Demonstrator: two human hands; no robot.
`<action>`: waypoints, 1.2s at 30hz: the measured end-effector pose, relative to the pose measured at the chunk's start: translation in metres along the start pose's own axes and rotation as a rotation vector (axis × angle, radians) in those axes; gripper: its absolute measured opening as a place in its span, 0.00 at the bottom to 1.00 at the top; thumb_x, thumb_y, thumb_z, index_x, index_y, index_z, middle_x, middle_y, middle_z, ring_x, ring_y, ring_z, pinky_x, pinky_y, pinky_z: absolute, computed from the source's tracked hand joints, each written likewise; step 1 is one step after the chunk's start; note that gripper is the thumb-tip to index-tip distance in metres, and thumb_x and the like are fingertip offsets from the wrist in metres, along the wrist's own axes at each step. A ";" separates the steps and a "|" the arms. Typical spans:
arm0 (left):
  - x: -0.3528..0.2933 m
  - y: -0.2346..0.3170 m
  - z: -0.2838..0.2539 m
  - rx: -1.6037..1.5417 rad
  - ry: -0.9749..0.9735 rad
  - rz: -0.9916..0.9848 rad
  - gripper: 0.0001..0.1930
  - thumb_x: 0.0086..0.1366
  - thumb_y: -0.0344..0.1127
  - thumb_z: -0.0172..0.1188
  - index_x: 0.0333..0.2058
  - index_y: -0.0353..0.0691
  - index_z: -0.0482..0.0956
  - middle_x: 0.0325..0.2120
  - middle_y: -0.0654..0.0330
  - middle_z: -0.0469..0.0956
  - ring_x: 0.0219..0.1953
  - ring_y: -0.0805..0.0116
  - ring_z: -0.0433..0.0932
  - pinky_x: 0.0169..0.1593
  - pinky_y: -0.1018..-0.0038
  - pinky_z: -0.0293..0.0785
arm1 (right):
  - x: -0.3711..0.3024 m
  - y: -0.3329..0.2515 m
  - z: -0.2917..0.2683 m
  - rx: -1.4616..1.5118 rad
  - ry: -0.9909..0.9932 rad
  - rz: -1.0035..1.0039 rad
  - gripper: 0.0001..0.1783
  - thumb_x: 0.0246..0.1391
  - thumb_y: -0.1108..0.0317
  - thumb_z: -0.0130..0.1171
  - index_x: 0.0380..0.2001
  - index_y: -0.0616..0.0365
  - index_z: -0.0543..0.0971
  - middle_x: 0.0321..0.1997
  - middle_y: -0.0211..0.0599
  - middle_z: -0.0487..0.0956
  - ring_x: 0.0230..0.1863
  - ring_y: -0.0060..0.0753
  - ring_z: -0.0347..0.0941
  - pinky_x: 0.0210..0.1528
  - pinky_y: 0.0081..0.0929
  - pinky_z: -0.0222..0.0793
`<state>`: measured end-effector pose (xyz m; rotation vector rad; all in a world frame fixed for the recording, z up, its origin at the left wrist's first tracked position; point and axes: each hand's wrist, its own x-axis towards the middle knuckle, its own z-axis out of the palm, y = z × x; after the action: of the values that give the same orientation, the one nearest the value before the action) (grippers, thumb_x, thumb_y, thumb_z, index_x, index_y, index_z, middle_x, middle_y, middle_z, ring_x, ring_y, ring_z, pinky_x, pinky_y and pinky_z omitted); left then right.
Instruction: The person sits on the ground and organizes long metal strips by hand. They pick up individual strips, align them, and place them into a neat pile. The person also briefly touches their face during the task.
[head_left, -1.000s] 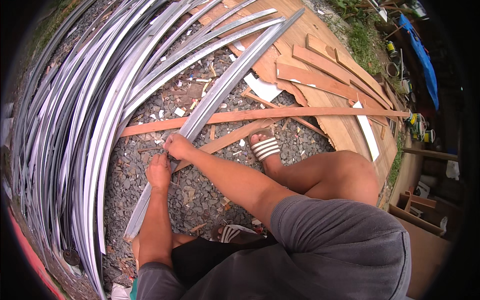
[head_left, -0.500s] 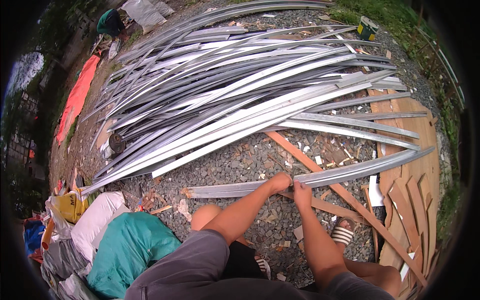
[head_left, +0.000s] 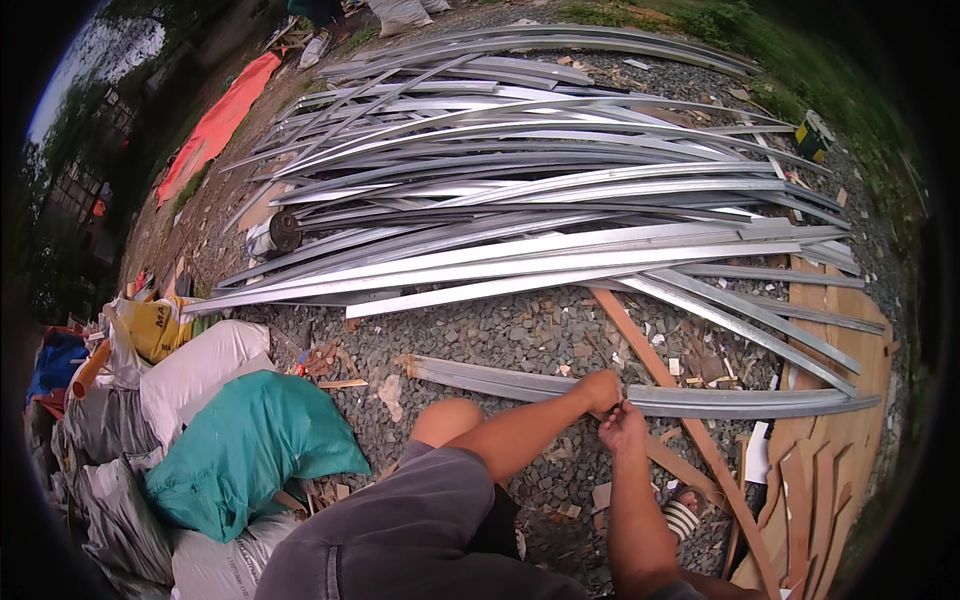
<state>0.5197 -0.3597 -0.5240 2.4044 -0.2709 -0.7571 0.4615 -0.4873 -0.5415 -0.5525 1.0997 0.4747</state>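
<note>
Both of my hands meet at the middle of a short bundle of grey metal channels [head_left: 480,377] lying across the gravel in front of me. My left hand [head_left: 601,391] is closed in a fist against the bundle's near edge. Just to its right and nearer me, my right hand [head_left: 625,428] is turned partly palm up, its fingertips pinched close to the left hand. Something small and dark seems to sit between the fingertips, too small to name. A brown wooden strip [head_left: 690,420] passes by the bundle, to the right of my hands.
A large heap of long metal channels [head_left: 560,262] spreads beyond. A teal sack [head_left: 255,450] and a white sack [head_left: 205,370] crowd the left. Wooden boards [head_left: 835,440] lie at right, and a round can [head_left: 272,235] stands by the heap. Rubble litters the gravel.
My view has shifted, so the scene sits differently in it. My right hand has come off the bundle's edge toward me and turned more palm up; the left stays at the bundle.
</note>
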 end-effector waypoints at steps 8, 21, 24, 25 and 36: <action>-0.015 0.014 -0.011 -0.052 0.100 -0.157 0.10 0.63 0.40 0.60 0.36 0.43 0.86 0.38 0.48 0.85 0.45 0.45 0.83 0.49 0.53 0.78 | -0.015 -0.002 0.011 0.402 -0.028 -0.224 0.11 0.72 0.57 0.44 0.41 0.50 0.71 0.32 0.23 0.69 0.27 0.23 0.61 0.32 0.28 0.61; -0.053 0.025 0.006 0.534 -0.056 0.064 0.11 0.65 0.36 0.55 0.41 0.44 0.85 0.36 0.56 0.87 0.39 0.55 0.87 0.38 0.58 0.82 | 0.011 -0.063 0.025 0.203 -0.073 -0.214 0.12 0.73 0.62 0.43 0.32 0.47 0.68 0.21 0.21 0.61 0.19 0.21 0.51 0.24 0.24 0.53; -0.056 0.026 0.016 0.577 -0.095 0.107 0.11 0.65 0.35 0.56 0.41 0.45 0.87 0.37 0.58 0.88 0.40 0.59 0.87 0.38 0.60 0.82 | 0.018 -0.062 0.038 0.108 -0.013 -0.271 0.10 0.71 0.61 0.46 0.32 0.46 0.69 0.22 0.21 0.61 0.19 0.21 0.51 0.25 0.25 0.54; -0.057 0.026 0.019 0.598 -0.131 0.102 0.12 0.65 0.35 0.56 0.41 0.45 0.87 0.38 0.58 0.88 0.40 0.59 0.87 0.38 0.60 0.83 | 0.020 -0.060 0.042 0.096 -0.006 -0.275 0.10 0.71 0.61 0.47 0.32 0.47 0.70 0.23 0.22 0.61 0.20 0.21 0.52 0.26 0.25 0.55; -0.053 0.026 0.038 0.501 -0.167 0.011 0.13 0.64 0.37 0.58 0.41 0.44 0.89 0.41 0.58 0.87 0.46 0.58 0.86 0.42 0.60 0.82 | 0.054 -0.055 0.068 -0.174 -0.029 -0.316 0.06 0.67 0.61 0.50 0.34 0.46 0.70 0.27 0.22 0.62 0.24 0.22 0.55 0.29 0.29 0.57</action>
<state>0.4545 -0.3798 -0.5098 2.7999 -0.6023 -0.9794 0.5626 -0.4824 -0.5578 -0.8544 0.9270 0.3024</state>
